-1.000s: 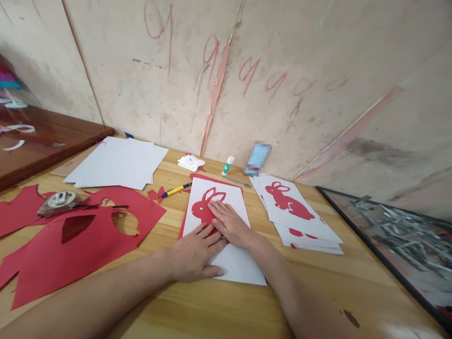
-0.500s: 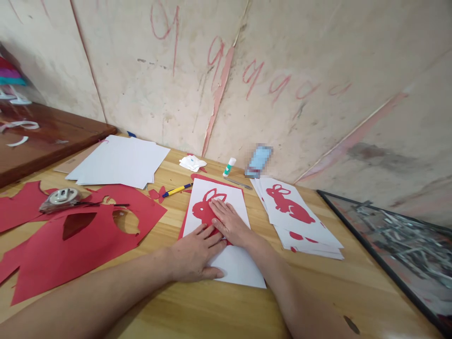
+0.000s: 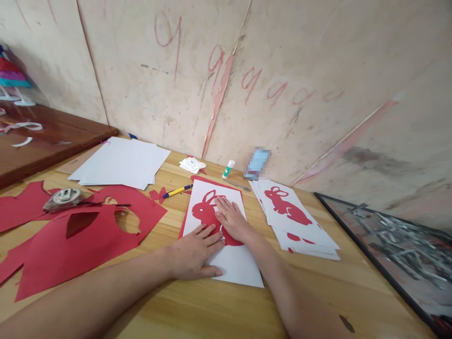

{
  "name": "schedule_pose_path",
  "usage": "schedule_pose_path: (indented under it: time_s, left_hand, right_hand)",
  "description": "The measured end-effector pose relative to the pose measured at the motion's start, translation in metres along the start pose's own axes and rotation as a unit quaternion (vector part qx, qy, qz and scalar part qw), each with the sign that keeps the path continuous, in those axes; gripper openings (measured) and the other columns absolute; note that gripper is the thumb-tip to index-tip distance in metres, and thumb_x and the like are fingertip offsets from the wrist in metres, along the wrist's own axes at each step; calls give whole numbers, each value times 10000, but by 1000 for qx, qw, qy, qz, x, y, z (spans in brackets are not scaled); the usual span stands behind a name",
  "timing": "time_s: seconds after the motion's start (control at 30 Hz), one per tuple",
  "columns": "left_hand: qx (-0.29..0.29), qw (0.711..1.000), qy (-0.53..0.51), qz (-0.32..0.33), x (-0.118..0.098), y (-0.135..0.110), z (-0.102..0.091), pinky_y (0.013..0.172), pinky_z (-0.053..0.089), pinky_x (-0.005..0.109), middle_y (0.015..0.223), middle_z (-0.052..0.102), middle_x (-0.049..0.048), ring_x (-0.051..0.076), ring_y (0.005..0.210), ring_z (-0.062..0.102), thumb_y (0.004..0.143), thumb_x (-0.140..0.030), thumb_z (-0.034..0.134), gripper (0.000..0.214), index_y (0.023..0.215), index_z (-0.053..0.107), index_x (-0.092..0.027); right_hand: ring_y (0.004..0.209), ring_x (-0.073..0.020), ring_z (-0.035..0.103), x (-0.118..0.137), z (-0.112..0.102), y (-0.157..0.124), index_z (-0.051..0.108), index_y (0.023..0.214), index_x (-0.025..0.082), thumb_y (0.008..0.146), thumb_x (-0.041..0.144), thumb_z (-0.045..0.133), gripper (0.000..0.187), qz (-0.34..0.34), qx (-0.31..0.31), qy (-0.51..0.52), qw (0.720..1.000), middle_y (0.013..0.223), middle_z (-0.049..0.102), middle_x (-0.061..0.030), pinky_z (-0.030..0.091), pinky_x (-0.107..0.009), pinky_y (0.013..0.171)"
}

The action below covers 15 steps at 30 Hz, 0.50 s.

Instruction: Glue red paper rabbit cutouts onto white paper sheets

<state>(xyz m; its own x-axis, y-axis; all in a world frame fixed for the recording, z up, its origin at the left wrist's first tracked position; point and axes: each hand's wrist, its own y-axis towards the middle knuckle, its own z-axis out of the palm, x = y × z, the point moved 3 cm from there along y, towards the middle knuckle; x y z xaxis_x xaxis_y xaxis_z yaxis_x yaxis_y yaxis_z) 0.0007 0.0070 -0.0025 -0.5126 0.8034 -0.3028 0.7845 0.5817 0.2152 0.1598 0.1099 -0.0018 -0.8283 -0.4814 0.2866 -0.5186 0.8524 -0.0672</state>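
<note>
A red paper rabbit cutout [image 3: 208, 214] lies on a white sheet of paper [image 3: 243, 270], in front of me on the wooden table. My left hand [image 3: 197, 249] rests flat over the lower left part of the rabbit and the sheet, fingers apart. My right hand [image 3: 231, 217] lies palm down on the rabbit's upper right, fingers stretched out and covering part of an ear and the back. Red paper [image 3: 197, 178] pokes out from under the sheet. Neither hand grasps anything.
Left are red paper scraps [image 3: 63, 254], a tape measure [image 3: 67, 195], white sheets [image 3: 123, 162] and a pen [image 3: 177, 190]. Behind are tissue [image 3: 192, 165], a glue stick [image 3: 229, 169] and a blurred phone [image 3: 257, 163]. Right are sheets with another red rabbit [image 3: 296, 212] and a black-framed panel [image 3: 356, 245].
My right hand has slid slightly right and up across the rabbit, uncovering more of its body. My left hand stays almost in place. The view has tilted up slightly.
</note>
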Motion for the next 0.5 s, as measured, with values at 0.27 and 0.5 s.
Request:
schedule_pose_path:
  time_s: [0.27,0.5]
  left_hand:
    - [-73,995,-41,-55,8,-2,-22,1149,337,468,1494,456,133,281,1412,376,972,-526,418,578,1435,443,-180]
    - [-206,930,-93,-290,59,-14,-43,1095,414,485,1444,498,131,286,1359,445,949,-372,447,455,1362,484,-184]
  right_hand:
    - [1412,-252,364,-27,-21,-9,414,1452,146,1001,472,275,574,94,-130,33,987,1513,417,-161,306,-446,1132]
    - [1043,-248,655,-70,-40,-22,594,1241,162,923,324,437,390,229,-165,103,954,1081,704,-116,502,-358,874]
